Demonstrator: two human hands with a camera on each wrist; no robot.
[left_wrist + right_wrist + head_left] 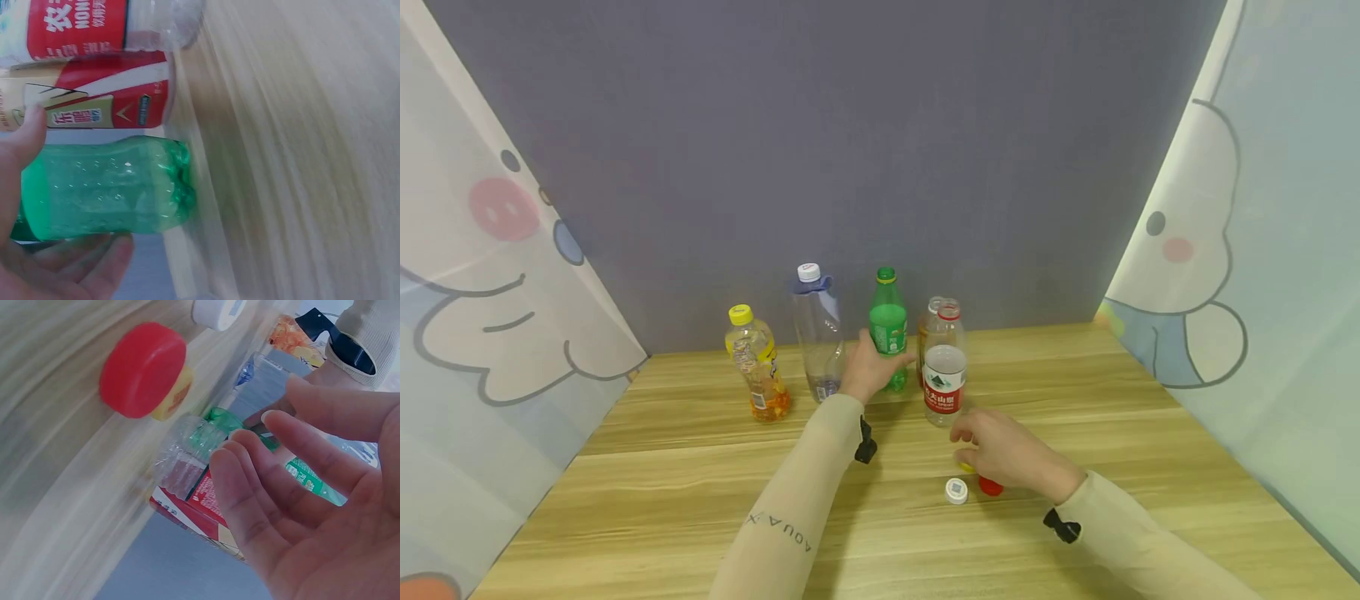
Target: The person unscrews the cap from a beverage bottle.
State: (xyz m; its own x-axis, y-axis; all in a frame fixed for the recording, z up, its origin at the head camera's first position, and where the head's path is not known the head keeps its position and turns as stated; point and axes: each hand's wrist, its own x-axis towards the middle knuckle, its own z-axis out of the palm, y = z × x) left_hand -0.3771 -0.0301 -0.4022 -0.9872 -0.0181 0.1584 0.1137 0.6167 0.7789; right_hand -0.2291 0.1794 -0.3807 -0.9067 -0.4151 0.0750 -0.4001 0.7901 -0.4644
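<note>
My left hand (871, 367) is at a green plastic bottle (888, 321), upright near the back of the table. In the left wrist view its thumb stands out on one side and its fingers (103, 262) lie along the other, spread around the bottle without a closed grip. My right hand (1003, 450) hovers over several loose bottle caps, fingers loosely bent and holding nothing. Beneath it are a red cap (144, 370) and a yellow cap (174, 394), the yellow one partly hidden. A white cap (957, 491) lies to their left.
An uncapped clear water bottle (944, 367) with a red label stands right of the green one. A red-and-cream labelled bottle (119, 94) is partly behind it. Further left are a large clear bottle (818, 342) with white cap and a yellow-capped bottle (757, 367) holding orange contents.
</note>
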